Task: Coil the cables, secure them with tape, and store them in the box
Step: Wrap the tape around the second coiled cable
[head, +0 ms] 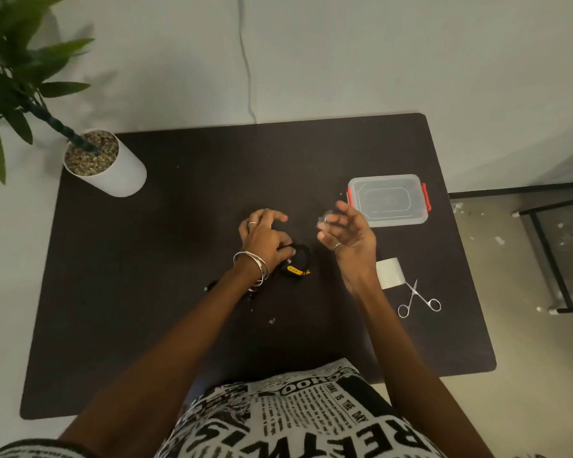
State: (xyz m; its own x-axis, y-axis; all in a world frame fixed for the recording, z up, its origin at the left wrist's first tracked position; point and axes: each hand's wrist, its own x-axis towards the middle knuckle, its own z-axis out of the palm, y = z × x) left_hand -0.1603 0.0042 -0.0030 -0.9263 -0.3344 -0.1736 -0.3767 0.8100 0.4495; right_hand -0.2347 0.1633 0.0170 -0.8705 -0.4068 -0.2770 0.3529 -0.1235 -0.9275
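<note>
A coiled black cable [300, 259] with a yellow tag lies on the dark table [146, 259]. My left hand [265, 239] presses down on its left side and holds it. Raised just right of the coil, my right hand [348, 236] pinches a small clear piece of tape [323, 223] at its fingertips. A roll of clear tape [389, 272] stands right of my right wrist. The clear plastic box [387, 200] with red clips sits closed at the far right. More black cable [212, 285] shows under my left forearm, mostly hidden.
Small silver scissors [417, 299] lie right of the tape roll. A potted plant in a white pot [113, 173] stands on the table's far left corner. A tiny scrap [272, 321] lies between my forearms. A black metal frame [549, 252] stands off the table's right edge.
</note>
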